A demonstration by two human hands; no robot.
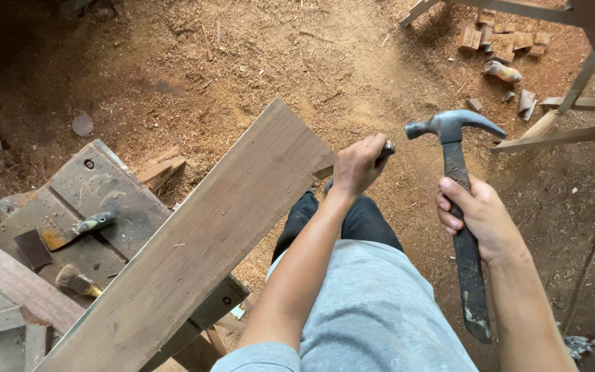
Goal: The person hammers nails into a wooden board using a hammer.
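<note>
My right hand (482, 219) grips a claw hammer (454, 131) by its dark handle, head raised up and away from me. My left hand (357, 165) is closed around a dark metal tool, likely a chisel (385, 149), held at the far corner of a long brown wooden plank (194, 241). The plank lies diagonally across a low worn work stand (98, 186) to my left. The tool's tip is hidden behind the hand. The hammer head hangs to the right of the left hand, apart from it.
A scraper (77, 229), a brush (77, 281) and a dark flat piece (33, 248) lie on the stand. Sawdust covers the ground. Wood offcuts (500, 40) and a wooden frame (573, 103) sit at the upper right. My legs are below the plank's end.
</note>
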